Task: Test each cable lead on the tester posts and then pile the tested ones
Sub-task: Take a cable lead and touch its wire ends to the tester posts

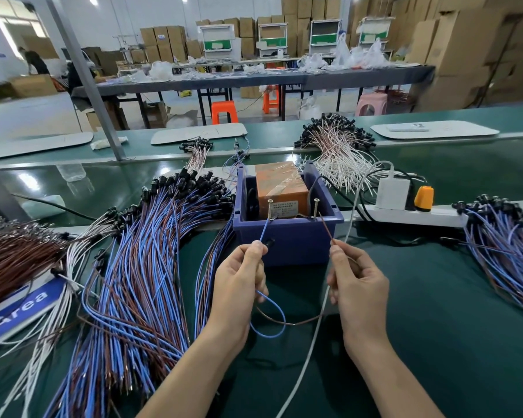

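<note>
- Head view: the only writing that can be read is "Area" on a blue-and-white sign (pixel 21 306) at the left edge of the counter (pixel 435 297). The label on the orange tester (pixel 280 182) is too small to read.
- The left hand (pixel 239 279) pinches the blue lead (pixel 263 232), whose tip is at the left post (pixel 269 209).
- The right hand (pixel 357 282) pinches the brown lead (pixel 326 229), whose tip is just beside the right post (pixel 316 208).
- A blue bin (pixel 287 245) holds the tester.
- A left pile (pixel 139 267) and a right pile (pixel 501 236) of leads flank it, and a white cable (pixel 314 342) runs past the right hand.

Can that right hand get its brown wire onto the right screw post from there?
Probably yes: the right hand pinches the brown lead, its tip already close beside the right post, with nothing between them.
</note>
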A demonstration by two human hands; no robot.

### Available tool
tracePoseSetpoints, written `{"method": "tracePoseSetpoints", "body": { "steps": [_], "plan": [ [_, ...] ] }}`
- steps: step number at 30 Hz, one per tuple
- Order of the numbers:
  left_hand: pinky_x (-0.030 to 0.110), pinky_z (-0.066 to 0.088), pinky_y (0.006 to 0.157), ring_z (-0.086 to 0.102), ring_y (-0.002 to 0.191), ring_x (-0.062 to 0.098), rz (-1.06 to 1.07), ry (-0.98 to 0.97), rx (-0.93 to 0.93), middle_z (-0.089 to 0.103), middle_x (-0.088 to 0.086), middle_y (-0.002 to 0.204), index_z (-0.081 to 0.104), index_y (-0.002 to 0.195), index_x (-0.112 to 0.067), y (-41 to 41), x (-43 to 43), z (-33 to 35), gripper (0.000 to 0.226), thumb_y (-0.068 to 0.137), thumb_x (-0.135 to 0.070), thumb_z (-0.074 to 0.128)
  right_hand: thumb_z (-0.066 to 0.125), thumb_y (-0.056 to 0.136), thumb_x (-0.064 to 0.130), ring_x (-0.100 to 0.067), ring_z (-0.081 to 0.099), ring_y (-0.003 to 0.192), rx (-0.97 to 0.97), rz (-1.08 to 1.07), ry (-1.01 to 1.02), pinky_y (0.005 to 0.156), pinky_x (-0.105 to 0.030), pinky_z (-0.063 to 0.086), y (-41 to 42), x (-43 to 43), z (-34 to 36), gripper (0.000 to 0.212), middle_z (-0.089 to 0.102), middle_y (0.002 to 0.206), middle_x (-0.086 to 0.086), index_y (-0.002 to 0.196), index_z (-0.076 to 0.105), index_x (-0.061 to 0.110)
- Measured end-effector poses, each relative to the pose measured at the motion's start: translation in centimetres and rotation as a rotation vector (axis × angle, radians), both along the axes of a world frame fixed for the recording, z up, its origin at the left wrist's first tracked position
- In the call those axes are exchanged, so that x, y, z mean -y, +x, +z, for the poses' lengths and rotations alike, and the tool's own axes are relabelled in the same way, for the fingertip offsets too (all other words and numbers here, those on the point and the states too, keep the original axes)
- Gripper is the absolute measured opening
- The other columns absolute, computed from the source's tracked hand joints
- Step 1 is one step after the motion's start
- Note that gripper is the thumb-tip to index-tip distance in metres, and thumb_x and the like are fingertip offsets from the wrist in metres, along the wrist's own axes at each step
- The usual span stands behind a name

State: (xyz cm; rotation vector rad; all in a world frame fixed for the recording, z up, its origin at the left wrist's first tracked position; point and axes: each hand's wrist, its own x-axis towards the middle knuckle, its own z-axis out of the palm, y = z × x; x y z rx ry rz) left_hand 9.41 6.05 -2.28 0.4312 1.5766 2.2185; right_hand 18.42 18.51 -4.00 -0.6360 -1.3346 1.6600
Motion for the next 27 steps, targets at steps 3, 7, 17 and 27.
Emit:
{"method": "tracePoseSetpoints", "body": {
  "steps": [3, 7, 17, 27],
  "plan": [
    [0.021, 0.03, 0.041, 0.026, 0.044, 0.01, -0.01, -0.001, -0.006, 0.031, -0.005, 0.054, 0.057, 0.085, -0.014, -0.09, 0.01, -0.1, 0.02, 0.103, -0.024, 0.055, 0.065, 0.097, 0.02, -0.007, 0.039, 0.04, 0.001, 0.005, -0.004, 0.037, -0.018, 0.036, -0.01, -0.03, -0.08, 0.013, 0.053, 0.051, 0.003, 0.092, 0.075, 0.027],
    [0.021, 0.03, 0.042, 0.027, 0.044, 0.01, -0.006, -0.014, -0.011, 0.032, -0.005, 0.054, 0.057, 0.085, -0.014, -0.23, 0.03, -0.14, 0.02, 0.102, -0.024, 0.055, 0.065, 0.097, 0.02, -0.007, 0.039, 0.04, 0.009, 0.015, 0.004, 0.037, -0.018, 0.036, -0.17, -0.07, -0.06, 0.011, 0.054, 0.051, 0.003, 0.094, 0.074, 0.025],
    [0.02, 0.03, 0.04, 0.025, 0.042, 0.01, 0.0, -0.012, 0.004, 0.031, -0.005, 0.051, 0.057, 0.088, -0.011, -0.23, -0.18, 0.0, 0.019, 0.102, -0.025, 0.056, 0.065, 0.098, 0.02, -0.007, 0.039, 0.041, 0.01, 0.033, 0.02, 0.037, -0.019, 0.035, -0.17, -0.07, 0.07, 0.01, 0.054, 0.051, 0.003, 0.096, 0.074, 0.023],
    [0.02, 0.031, 0.043, 0.028, 0.042, 0.009, 0.026, 0.007, -0.011, 0.031, -0.005, 0.052, 0.066, 0.1, -0.006, -0.29, -0.11, 0.13, 0.021, 0.1, -0.025, 0.057, 0.065, 0.098, 0.021, -0.008, 0.043, 0.045, -0.012, 0.067, 0.016, 0.039, -0.019, 0.035, -0.11, 0.22, 0.11, 0.015, 0.055, 0.053, 0.001, 0.09, 0.076, 0.027]
  ]
}}
